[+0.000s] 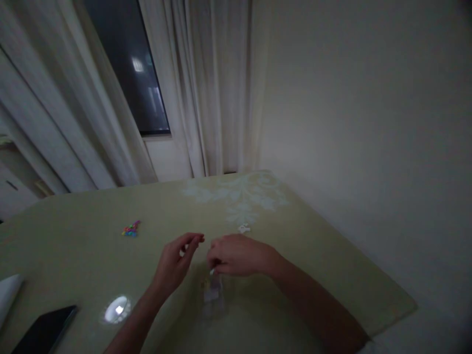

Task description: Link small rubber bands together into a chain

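Note:
My left hand (177,260) is raised over the table, its thumb and fingertips pinched on a tiny orange-red piece (201,238). Just right of it, my right hand (232,254) has curled fingers around a small white piece (212,271), of which only a bit shows below the fingertips. Under my right hand lies a clear plastic box or bag (213,297), blurred, with pale contents. Beyond the right hand are small white pieces (244,228). A little pile of colourful pieces (131,229) sits farther left.
The pale green table (92,255) has a white floral pattern near its far edge. At the lower left are a dark phone or tablet (46,332) and a white object (9,295). A round bright reflection shows beside my left forearm. Curtains and a wall stand behind.

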`<state>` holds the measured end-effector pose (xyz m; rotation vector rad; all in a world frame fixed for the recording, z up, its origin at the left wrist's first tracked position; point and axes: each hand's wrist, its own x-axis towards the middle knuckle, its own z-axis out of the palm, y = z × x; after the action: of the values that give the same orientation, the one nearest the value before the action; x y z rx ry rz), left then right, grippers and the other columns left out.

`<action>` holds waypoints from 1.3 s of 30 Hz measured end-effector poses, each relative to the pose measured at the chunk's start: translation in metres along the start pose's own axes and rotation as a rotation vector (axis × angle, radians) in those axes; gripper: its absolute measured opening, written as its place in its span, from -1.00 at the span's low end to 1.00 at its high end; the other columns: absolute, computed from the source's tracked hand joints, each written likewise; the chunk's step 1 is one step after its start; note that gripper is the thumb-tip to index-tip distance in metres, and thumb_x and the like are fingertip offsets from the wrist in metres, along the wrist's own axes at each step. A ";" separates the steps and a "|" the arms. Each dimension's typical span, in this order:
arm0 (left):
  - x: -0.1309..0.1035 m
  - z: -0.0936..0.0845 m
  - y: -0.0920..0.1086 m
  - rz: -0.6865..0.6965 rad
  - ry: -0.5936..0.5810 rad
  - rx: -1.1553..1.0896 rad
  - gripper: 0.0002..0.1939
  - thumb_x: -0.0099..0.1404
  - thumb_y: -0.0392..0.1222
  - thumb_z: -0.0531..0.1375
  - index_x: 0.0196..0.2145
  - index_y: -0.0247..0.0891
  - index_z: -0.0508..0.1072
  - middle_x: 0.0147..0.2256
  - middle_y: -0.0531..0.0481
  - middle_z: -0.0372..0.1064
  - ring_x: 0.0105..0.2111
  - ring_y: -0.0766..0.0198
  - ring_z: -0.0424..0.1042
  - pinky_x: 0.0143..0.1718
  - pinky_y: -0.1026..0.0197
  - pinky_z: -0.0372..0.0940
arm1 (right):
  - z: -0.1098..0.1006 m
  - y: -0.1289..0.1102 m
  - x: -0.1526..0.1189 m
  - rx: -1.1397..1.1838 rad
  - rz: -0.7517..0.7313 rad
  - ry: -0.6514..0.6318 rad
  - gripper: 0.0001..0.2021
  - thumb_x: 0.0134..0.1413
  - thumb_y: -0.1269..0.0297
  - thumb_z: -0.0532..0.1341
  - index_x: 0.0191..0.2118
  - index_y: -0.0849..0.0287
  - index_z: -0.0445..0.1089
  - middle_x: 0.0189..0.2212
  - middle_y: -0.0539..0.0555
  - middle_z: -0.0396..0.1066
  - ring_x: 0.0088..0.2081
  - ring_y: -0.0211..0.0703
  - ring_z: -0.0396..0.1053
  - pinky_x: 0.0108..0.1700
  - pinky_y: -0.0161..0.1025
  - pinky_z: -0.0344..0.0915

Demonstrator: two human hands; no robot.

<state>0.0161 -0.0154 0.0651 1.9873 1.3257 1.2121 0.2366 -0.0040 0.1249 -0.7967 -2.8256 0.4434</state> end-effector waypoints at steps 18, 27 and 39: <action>-0.031 0.009 -0.091 -0.167 0.015 0.366 -0.66 0.44 -0.11 0.05 -0.10 -0.28 0.59 -0.13 -0.19 0.55 -0.14 0.01 0.54 -0.02 -0.02 0.41 | 0.070 -0.018 0.024 -0.097 0.020 -0.384 -0.83 0.16 0.21 0.32 -0.20 0.10 0.64 -0.32 0.07 0.60 -0.33 -0.11 0.47 -0.41 -0.28 0.12; -0.034 0.007 -0.090 -0.133 -0.023 0.381 -0.68 0.41 -0.12 0.07 -0.19 -0.21 0.62 -0.19 -0.15 0.54 -0.15 0.02 0.54 -0.05 0.04 0.41 | 0.057 -0.014 0.022 -0.092 0.015 -0.279 -0.87 0.17 0.27 0.31 -0.25 0.10 0.63 -0.32 0.05 0.60 -0.31 -0.11 0.49 -0.39 -0.27 0.14; -0.035 0.010 -0.085 -0.057 -0.153 0.541 -0.75 0.44 -0.34 -0.01 -0.24 -0.25 0.47 -0.18 -0.20 0.46 -0.15 0.02 0.45 -0.09 0.05 0.32 | 0.078 0.070 0.038 -0.124 0.431 0.010 -0.84 0.22 0.33 0.30 -0.12 0.16 0.58 -0.11 0.14 0.55 -0.09 -0.04 0.51 -0.19 -0.27 0.28</action>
<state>-0.0228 -0.0094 -0.0188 2.3209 1.7488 0.6998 0.2197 0.0545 0.0315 -1.4373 -2.6828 0.3182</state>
